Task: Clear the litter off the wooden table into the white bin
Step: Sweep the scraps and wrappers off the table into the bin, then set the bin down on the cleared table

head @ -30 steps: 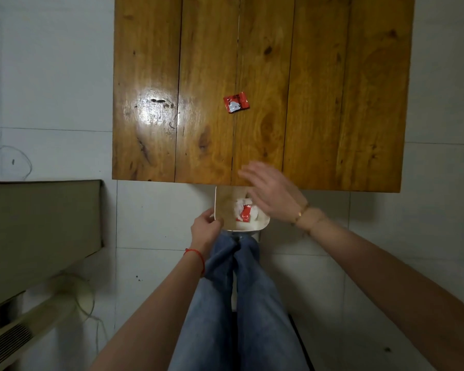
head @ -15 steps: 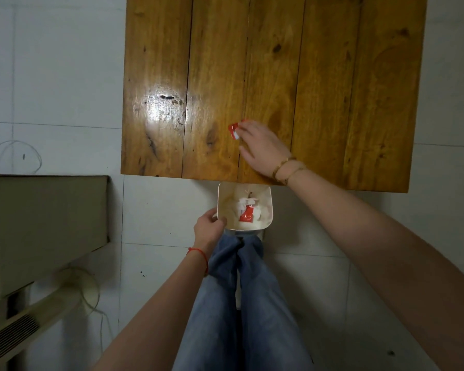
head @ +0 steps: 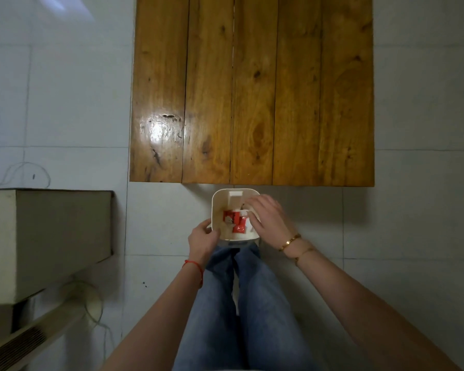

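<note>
Table [head: 252, 89] is seen bare across all visible planks; no litter is left on it in view. Bin [head: 217, 195] is sat on the floor just off the near table edge, in front of the knees. Red wrappers [head: 235, 220] are seen inside it, on top of paler scraps.

Left hand [head: 202, 238] is clamped on the bin's near-left rim, thumb over the lip, so the bin is steadied. Right hand [head: 268, 219] is held over the bin's right side, fingers loosely spread and curled downward; nothing is seen pinched in it, though the fingertips are partly hidden by the rim, so a small scrap cannot be ruled out.

Handling, judged: wrappers are taken to be thin foil or film, near weightless, crinkly, slick. A pinch at an edge or corner is best; flat ones are better slid to the table edge first. Bin looks like light plastic and easily tipped, hence the rim hold.

Task is judged done or near done.
</note>
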Demonstrator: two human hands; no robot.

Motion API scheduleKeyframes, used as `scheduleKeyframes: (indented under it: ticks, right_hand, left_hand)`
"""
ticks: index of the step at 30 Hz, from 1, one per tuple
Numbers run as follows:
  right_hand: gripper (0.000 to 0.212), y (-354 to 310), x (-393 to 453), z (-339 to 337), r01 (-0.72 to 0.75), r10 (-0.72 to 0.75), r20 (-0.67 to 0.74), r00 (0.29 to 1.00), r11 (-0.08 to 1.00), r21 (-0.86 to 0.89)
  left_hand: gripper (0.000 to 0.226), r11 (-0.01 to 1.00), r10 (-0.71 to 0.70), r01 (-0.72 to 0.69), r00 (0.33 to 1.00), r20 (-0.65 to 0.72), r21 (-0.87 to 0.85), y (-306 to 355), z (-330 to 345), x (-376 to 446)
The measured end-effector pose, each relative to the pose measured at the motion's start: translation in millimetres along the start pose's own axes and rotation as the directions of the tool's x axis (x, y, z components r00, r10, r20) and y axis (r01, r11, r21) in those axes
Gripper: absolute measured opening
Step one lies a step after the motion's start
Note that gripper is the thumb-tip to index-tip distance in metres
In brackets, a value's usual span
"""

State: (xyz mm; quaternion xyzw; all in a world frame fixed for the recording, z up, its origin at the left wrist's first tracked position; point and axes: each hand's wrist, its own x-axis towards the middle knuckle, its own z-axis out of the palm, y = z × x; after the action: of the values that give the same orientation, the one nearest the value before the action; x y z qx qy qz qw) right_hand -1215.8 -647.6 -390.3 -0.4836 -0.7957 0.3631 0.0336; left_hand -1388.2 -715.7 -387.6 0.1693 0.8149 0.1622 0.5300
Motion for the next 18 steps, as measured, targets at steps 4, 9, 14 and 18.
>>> scheduleKeyframes:
  ticks: [4, 9, 14, 18]
  right_hand:
    - [0.037, -13.9, -16.3, -37.9, -0.128, 0.139, -0.135, 0.981, 0.988, 0.089]
    - [0.036, -30.3, -30.8, -92.9, -0.192, 0.218, -0.23, 0.948, 0.973, 0.129]
    - [0.036, -39.0, -25.6, -142.2, -0.22, 0.253, -0.264, 0.931, 0.964, 0.149]
    - [0.037, -36.0, -11.2, -172.9, -0.256, 0.286, -0.277, 0.918, 0.957, 0.14]
  left_hand:
    - [0.031, 0.994, 0.106, -0.106, 0.994, -0.033, 0.001, 19.9, -14.3, -38.0]
    - [0.021, 0.979, 0.204, -0.205, 0.975, -0.087, -0.011, 59.6, -32.5, -73.5]
    - [0.023, 0.962, 0.271, -0.275, 0.95, -0.152, -0.001, 108.0, -46.6, -84.2]
    - [0.027, 0.955, 0.293, -0.297, 0.946, -0.14, -0.009, 157.2, -52.9, -74.0]
